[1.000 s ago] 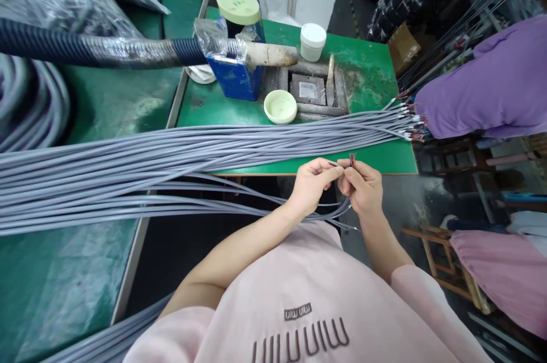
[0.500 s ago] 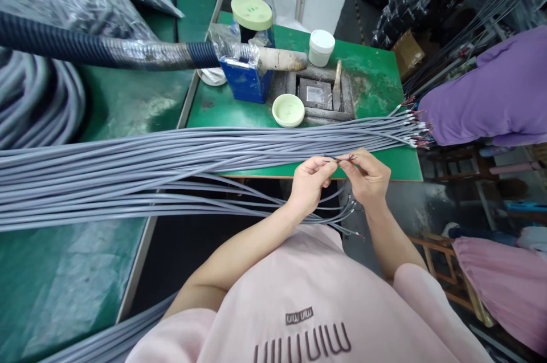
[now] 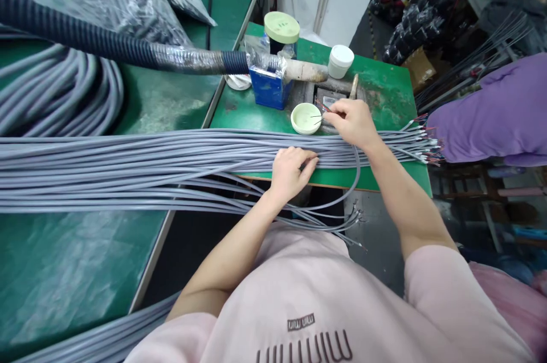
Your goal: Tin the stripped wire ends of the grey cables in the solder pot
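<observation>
My right hand [image 3: 354, 122] is closed on the end of a grey cable [image 3: 358, 169], whose body loops down below the hand. Thin red and black wires [image 3: 323, 108] spread out from its fingertips, over the right rim of a shallow pale-yellow dish [image 3: 299, 126]. Flat across a long bundle of grey cables [image 3: 171, 152] rests my left hand [image 3: 291, 172], thumb apart and no object seen in its grip. Just behind the right hand sits a square metal pot [image 3: 332, 94] in a grimy frame, partly hidden by the fingers.
A ribbed hose [image 3: 188, 60] ends in a nozzle [image 3: 306, 71] above a blue box [image 3: 269, 88]. A white tub [image 3: 341, 61] and a brush-like handle [image 3: 354, 86] stand behind. Coiled cable [image 3: 85, 89] lies left. A person in purple [image 3: 491, 115] is at the right.
My hands have parted. The right hand has carried the cable end forward to the dish, and its wires now fan out. My left hand has let go and come down on the bundle.
</observation>
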